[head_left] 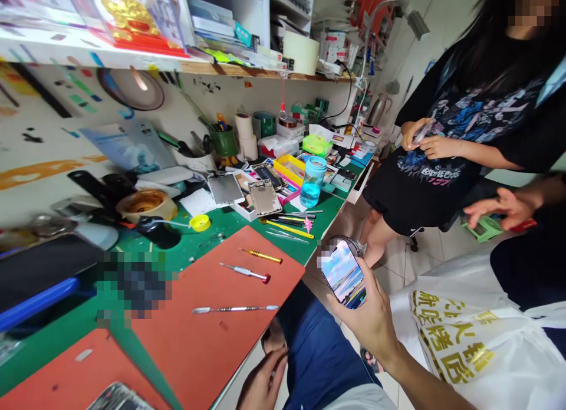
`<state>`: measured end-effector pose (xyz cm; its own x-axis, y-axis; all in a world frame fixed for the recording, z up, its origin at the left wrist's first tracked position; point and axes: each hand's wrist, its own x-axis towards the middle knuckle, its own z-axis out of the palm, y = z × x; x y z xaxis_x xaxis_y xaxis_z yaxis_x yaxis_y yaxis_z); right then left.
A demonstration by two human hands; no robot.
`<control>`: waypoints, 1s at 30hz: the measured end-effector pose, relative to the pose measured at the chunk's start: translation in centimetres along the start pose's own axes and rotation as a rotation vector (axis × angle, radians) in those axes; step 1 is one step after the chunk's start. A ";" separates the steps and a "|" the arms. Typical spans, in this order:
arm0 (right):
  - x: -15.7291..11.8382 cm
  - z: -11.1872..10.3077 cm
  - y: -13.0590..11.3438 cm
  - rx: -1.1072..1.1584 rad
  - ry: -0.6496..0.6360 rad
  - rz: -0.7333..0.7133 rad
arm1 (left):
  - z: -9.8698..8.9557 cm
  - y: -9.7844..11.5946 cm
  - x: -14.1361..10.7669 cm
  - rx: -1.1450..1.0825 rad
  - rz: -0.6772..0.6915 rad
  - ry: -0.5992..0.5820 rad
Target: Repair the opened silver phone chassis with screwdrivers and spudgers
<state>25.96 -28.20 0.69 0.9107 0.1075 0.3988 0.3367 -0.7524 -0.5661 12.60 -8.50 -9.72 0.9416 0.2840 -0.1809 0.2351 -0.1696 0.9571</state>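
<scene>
My right hand [374,318] holds a phone [345,275] by its lower sides, its screen lit with a picture of sky and clouds. Beside the bench edge, low in the view, is my left hand [265,377], fingers curled; whatever it may hold is hidden. On the red mat [186,351] lie a gold screwdriver [263,256], a silver screwdriver with a red end [245,272] and a thin metal pry tool [234,309]. An opened device [119,398] is partly visible at the bottom edge.
Phone parts [264,197], tweezers [287,236], a blue water bottle [313,183] and a black bottle [158,232] crowd the green bench. A standing person [469,121] is at the right, near another person's outstretched hand [502,209] and a white plastic bag [499,351]. Shelves hang above.
</scene>
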 end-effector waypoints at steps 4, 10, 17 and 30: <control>-1.8 0.1 -0.1 0.021 -0.047 -0.059 | 2.4 2.8 1.2 -0.336 0.025 0.021; -4.0 0.5 0.4 -0.032 -0.127 -0.074 | 5.6 8.9 3.7 -0.865 0.034 0.006; -4.9 -0.3 1.8 0.159 -0.284 0.007 | 6.0 9.1 3.8 -0.968 -0.073 0.041; -5.5 -0.9 5.1 0.570 -0.303 0.531 | 5.5 10.3 3.1 -1.153 -0.202 -0.066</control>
<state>22.42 -33.19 -3.73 0.9799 0.0630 -0.1893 -0.1602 -0.3167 -0.9349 19.25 -14.51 -1.69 0.9309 0.1529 -0.3317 0.0555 0.8384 0.5422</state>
